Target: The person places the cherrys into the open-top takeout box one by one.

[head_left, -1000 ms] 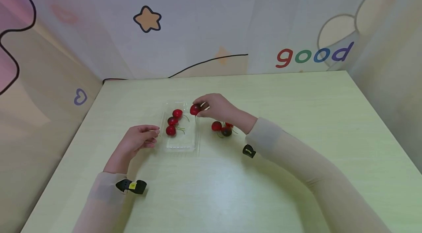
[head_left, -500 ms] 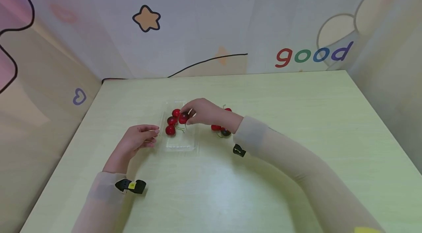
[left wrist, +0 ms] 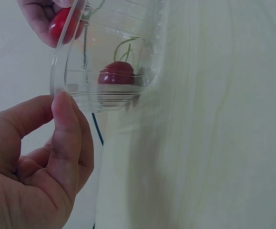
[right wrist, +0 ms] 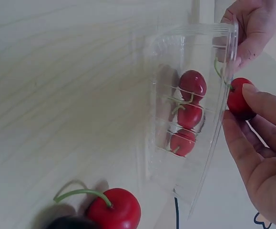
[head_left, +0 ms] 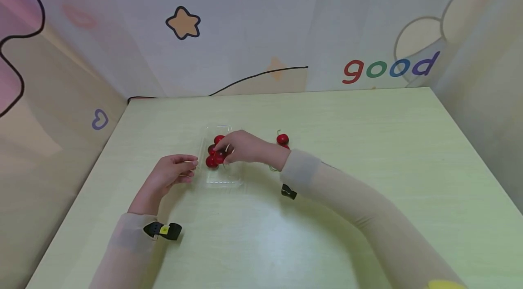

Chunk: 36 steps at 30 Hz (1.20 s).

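Note:
My right hand [head_left: 249, 147] pinches a dark-and-red cherry [head_left: 219, 157] between thumb and fingers, over a clear plastic box [head_left: 233, 178]. In the right wrist view this held cherry [right wrist: 240, 102] is level with the box rim, its green stem pointing toward the box. Inside, three other cherries [right wrist: 189, 116] sit in a row along one side, stems on. At the box's left side, my left hand [head_left: 171, 173] holds the rim; the left wrist view shows thumb and forefinger [left wrist: 65, 138] pinching its corner.
Right of the box, loose cherries [head_left: 282, 139] lie on the pale wooden table [head_left: 261, 234], partly hidden by the right forearm. A printed cloth backdrop [head_left: 253, 21] stands along the table's back edge.
My right hand has carried its cherry leftward from the box's right edge, then toward me over the row inside. The left hand stays at the rim.

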Tool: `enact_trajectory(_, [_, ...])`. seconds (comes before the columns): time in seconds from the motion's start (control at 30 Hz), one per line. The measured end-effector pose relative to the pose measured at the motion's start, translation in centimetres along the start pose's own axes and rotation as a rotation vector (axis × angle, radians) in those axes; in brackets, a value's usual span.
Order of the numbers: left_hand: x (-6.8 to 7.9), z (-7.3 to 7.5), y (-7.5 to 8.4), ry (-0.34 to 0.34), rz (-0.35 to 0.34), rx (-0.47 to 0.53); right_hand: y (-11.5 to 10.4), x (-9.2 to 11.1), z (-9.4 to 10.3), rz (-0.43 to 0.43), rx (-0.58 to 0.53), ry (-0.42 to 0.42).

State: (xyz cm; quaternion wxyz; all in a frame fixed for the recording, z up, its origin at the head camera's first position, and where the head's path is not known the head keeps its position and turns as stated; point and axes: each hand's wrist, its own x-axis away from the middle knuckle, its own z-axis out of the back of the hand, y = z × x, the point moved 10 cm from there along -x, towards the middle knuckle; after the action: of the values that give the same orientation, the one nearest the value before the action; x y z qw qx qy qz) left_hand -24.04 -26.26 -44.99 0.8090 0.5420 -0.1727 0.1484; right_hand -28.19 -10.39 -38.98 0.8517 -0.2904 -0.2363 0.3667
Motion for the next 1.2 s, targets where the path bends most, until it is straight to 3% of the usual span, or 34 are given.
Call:
enact_trajectory(0.33, [0.0,-0.1,0.0,0.002,0.011,0.001,-0.2,-0.4,-1.2,-0.01,0.061,-0.03])
enact_trajectory(1.2, [0.0,0.0,-0.1,-0.01,-0.023,0.014,-1.6,-1.3,-4.6,0.064,0.252,-0.066])
